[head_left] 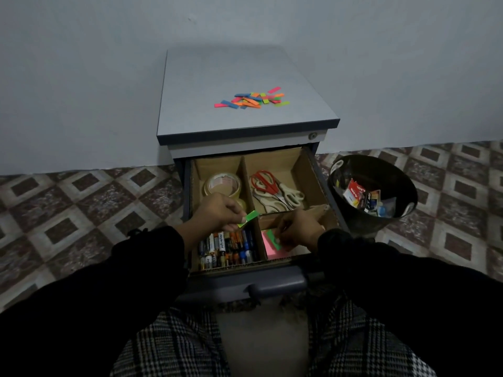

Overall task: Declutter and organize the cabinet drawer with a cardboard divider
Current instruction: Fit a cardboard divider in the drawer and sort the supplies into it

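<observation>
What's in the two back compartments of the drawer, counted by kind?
Tape rolls: 1 plain to see in the back left compartment; something behind the left hand may be another, I cannot tell.
Scissors: 2 in the back right, red-handled and cream-handled.
Total: 3 sure.

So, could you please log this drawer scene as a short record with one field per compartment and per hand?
back left: tape rolls
back right: scissors, one red-handled, others pale
front left: batteries
front right: pink sticky pad
left hand: pinches a green sticky flag over the cardboard divider
right hand: fingers down on the pink pad; grip unclear
cabinet top: loose colored flags
floor, right: black bin holding scraps
</observation>
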Action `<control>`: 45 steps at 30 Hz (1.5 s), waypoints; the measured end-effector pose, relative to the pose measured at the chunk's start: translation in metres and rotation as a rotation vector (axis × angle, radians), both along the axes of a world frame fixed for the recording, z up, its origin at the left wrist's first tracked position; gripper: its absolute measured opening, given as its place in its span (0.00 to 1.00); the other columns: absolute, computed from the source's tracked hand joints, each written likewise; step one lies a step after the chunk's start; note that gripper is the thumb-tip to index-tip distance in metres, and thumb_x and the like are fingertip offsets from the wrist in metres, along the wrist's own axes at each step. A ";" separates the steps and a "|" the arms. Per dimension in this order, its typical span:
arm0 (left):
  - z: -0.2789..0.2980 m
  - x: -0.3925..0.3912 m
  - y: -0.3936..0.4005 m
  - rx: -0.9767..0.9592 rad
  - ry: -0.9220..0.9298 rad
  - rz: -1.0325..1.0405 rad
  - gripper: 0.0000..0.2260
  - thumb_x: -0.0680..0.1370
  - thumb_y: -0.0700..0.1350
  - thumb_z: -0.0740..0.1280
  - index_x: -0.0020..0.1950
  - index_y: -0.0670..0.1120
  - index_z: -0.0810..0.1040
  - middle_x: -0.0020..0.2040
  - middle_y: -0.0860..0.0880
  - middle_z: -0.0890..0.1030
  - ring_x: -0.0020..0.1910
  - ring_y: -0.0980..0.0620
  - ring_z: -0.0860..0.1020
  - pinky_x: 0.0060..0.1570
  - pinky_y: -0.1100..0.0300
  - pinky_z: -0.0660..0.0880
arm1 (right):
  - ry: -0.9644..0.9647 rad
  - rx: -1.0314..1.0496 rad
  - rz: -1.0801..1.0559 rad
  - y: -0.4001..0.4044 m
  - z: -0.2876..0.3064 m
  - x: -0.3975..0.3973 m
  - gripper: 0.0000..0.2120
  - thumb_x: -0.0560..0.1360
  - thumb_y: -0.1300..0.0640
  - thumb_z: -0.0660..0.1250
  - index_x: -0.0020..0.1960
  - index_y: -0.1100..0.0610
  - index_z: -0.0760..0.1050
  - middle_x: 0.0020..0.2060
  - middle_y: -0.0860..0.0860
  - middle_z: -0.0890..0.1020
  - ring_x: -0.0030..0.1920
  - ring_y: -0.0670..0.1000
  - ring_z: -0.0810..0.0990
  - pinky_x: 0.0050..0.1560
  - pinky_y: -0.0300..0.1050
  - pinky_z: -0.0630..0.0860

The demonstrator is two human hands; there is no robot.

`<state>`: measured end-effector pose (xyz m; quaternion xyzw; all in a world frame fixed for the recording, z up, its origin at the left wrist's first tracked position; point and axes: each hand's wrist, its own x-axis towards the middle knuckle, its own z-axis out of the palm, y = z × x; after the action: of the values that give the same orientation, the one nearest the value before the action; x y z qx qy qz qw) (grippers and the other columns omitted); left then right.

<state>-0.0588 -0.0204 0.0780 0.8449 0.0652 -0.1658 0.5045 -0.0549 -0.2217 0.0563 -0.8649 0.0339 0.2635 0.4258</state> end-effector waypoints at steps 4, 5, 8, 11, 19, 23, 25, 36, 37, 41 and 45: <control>-0.001 -0.003 0.002 -0.011 -0.009 -0.019 0.04 0.72 0.34 0.71 0.40 0.41 0.79 0.35 0.45 0.80 0.25 0.60 0.78 0.27 0.70 0.76 | 0.005 -0.038 -0.026 0.004 -0.011 0.002 0.15 0.70 0.74 0.67 0.31 0.58 0.72 0.29 0.55 0.76 0.27 0.50 0.76 0.25 0.38 0.76; -0.002 -0.003 0.003 -0.015 -0.009 -0.016 0.05 0.72 0.34 0.71 0.39 0.41 0.79 0.35 0.45 0.80 0.25 0.60 0.78 0.27 0.70 0.75 | 0.009 -0.043 -0.029 0.005 -0.012 0.003 0.15 0.71 0.73 0.67 0.31 0.58 0.72 0.29 0.55 0.76 0.25 0.49 0.76 0.25 0.39 0.76; -0.004 -0.002 0.005 -0.038 0.000 -0.006 0.05 0.72 0.33 0.71 0.38 0.42 0.78 0.34 0.45 0.79 0.24 0.60 0.78 0.26 0.70 0.75 | 0.007 -0.064 -0.010 0.010 -0.015 0.003 0.15 0.71 0.72 0.67 0.31 0.57 0.71 0.28 0.54 0.76 0.25 0.50 0.76 0.32 0.46 0.78; -0.007 -0.001 0.007 -0.059 0.013 0.007 0.05 0.71 0.33 0.72 0.39 0.41 0.79 0.32 0.47 0.80 0.25 0.59 0.78 0.27 0.69 0.76 | -0.037 -0.103 0.037 0.016 -0.020 0.004 0.15 0.71 0.69 0.68 0.29 0.55 0.72 0.28 0.52 0.76 0.33 0.55 0.77 0.44 0.53 0.79; -0.011 0.000 0.007 -0.083 0.054 0.034 0.04 0.71 0.33 0.72 0.39 0.40 0.79 0.30 0.50 0.80 0.25 0.58 0.78 0.27 0.69 0.76 | -0.113 -0.211 0.089 0.022 -0.023 0.006 0.15 0.69 0.66 0.69 0.29 0.51 0.72 0.43 0.62 0.84 0.45 0.61 0.83 0.49 0.54 0.80; -0.010 0.000 0.007 -0.073 0.061 0.034 0.03 0.71 0.34 0.71 0.41 0.40 0.79 0.33 0.48 0.80 0.26 0.59 0.78 0.27 0.69 0.75 | -0.099 -0.221 0.073 0.023 -0.025 0.005 0.11 0.68 0.65 0.71 0.30 0.53 0.75 0.44 0.61 0.84 0.45 0.60 0.82 0.49 0.53 0.80; -0.010 0.001 0.007 -0.066 0.062 0.031 0.03 0.71 0.34 0.71 0.40 0.40 0.79 0.34 0.47 0.80 0.26 0.59 0.78 0.27 0.69 0.75 | -0.100 -0.233 0.090 0.024 -0.025 0.004 0.02 0.67 0.64 0.72 0.38 0.59 0.81 0.45 0.60 0.84 0.45 0.58 0.82 0.49 0.50 0.80; -0.008 -0.002 0.005 -0.075 0.052 0.027 0.03 0.72 0.34 0.71 0.41 0.40 0.79 0.35 0.46 0.80 0.26 0.59 0.79 0.28 0.70 0.76 | -0.140 -0.286 0.114 0.021 -0.022 0.004 0.09 0.68 0.61 0.72 0.47 0.63 0.82 0.48 0.59 0.83 0.50 0.56 0.80 0.47 0.41 0.74; -0.008 -0.003 0.004 -0.082 0.053 0.025 0.03 0.72 0.34 0.71 0.42 0.40 0.79 0.36 0.46 0.80 0.27 0.58 0.79 0.28 0.69 0.76 | -0.140 -0.285 0.121 0.021 -0.020 0.004 0.08 0.68 0.61 0.72 0.46 0.63 0.82 0.46 0.58 0.83 0.47 0.54 0.80 0.45 0.41 0.74; -0.005 -0.007 -0.003 -0.189 0.099 0.032 0.04 0.72 0.34 0.70 0.46 0.38 0.79 0.39 0.43 0.81 0.29 0.56 0.80 0.31 0.67 0.78 | -0.043 -0.086 0.034 0.014 -0.012 0.002 0.10 0.68 0.66 0.73 0.32 0.56 0.75 0.28 0.50 0.78 0.29 0.48 0.76 0.27 0.36 0.74; -0.002 -0.011 -0.016 -0.398 0.199 0.105 0.03 0.72 0.33 0.70 0.43 0.40 0.78 0.32 0.46 0.82 0.29 0.54 0.81 0.32 0.65 0.79 | 0.068 0.262 -0.132 0.001 0.006 -0.005 0.10 0.69 0.70 0.71 0.36 0.60 0.74 0.19 0.47 0.76 0.19 0.43 0.73 0.22 0.35 0.72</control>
<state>-0.0694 -0.0368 0.0763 0.7037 0.1248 -0.2314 0.6601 -0.0598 -0.2208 0.0625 -0.7884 0.0705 0.2660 0.5502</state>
